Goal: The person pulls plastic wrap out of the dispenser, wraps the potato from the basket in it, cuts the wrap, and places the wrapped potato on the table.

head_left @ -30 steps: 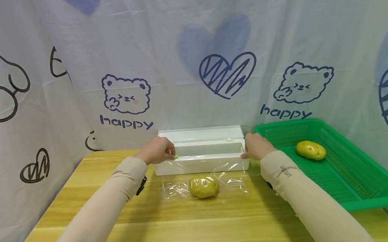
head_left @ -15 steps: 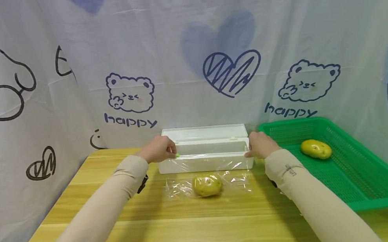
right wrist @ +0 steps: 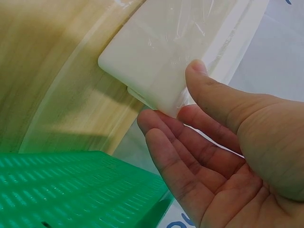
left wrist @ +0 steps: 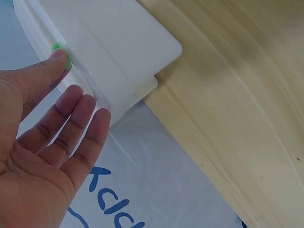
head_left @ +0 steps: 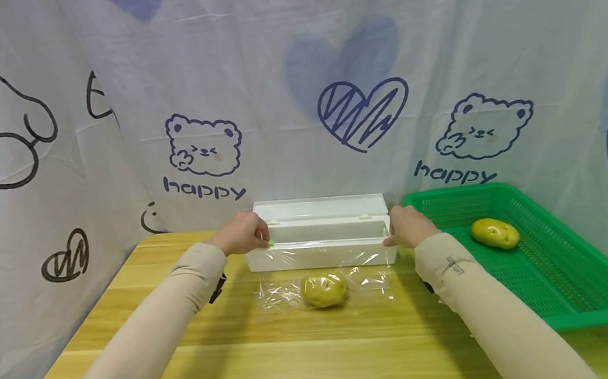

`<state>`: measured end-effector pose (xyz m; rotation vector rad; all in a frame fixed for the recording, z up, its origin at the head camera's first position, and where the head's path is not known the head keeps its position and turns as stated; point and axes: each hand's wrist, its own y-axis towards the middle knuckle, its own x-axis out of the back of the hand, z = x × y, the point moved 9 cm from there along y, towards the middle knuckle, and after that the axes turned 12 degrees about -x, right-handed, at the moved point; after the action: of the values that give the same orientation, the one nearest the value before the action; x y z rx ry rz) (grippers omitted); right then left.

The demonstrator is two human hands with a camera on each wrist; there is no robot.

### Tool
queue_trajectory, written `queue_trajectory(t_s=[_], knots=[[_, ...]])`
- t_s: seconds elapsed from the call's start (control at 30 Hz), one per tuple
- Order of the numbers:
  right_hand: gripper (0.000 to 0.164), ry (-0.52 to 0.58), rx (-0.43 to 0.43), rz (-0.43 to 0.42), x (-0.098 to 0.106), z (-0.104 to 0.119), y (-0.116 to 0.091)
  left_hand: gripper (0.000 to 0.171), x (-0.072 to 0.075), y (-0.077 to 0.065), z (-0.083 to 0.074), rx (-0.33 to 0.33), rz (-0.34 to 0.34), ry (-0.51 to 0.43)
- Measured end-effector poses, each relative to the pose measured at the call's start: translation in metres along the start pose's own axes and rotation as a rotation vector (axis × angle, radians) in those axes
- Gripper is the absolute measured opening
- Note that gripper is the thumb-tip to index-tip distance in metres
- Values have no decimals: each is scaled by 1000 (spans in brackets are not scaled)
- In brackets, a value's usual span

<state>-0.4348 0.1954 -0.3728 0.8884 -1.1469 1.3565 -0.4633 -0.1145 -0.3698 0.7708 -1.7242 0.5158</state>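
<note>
A white plastic-wrap dispenser box (head_left: 319,256) stands lid up against the backdrop. Clear cling film (head_left: 366,282) runs from its front edge down over a potato (head_left: 324,290) on the table. My left hand (head_left: 243,233) pinches the small green slide cutter (left wrist: 62,56) near the box's left end, with the thumb on it and the other fingers spread. At the right end, my right hand (head_left: 409,226) holds the box corner, the thumb (right wrist: 197,71) on the film-covered front edge and the fingers around the end wall.
To the right sits a green plastic basket (head_left: 565,242) with another potato (head_left: 495,233) in it. A printed cloth backdrop (head_left: 272,94) hangs directly behind the box. The wooden table (head_left: 278,365) extends in front.
My left hand has shifted slightly left along the box edge with the green slide cutter. The right hand keeps its hold on the box; the view has shifted slightly.
</note>
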Motion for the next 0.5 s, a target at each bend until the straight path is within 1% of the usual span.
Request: queue_trajectory(t_s=[0.17, 0.33, 0.5], knots=[[28, 11, -7, 19, -1, -1, 0, 4, 1, -5, 8, 29, 0, -10], [29, 19, -16, 38, -2, -2, 1, 5, 2, -9, 14, 38, -1, -9], [27, 50, -29, 62, -3, -3, 4, 5, 3, -15, 20, 44, -4, 8]])
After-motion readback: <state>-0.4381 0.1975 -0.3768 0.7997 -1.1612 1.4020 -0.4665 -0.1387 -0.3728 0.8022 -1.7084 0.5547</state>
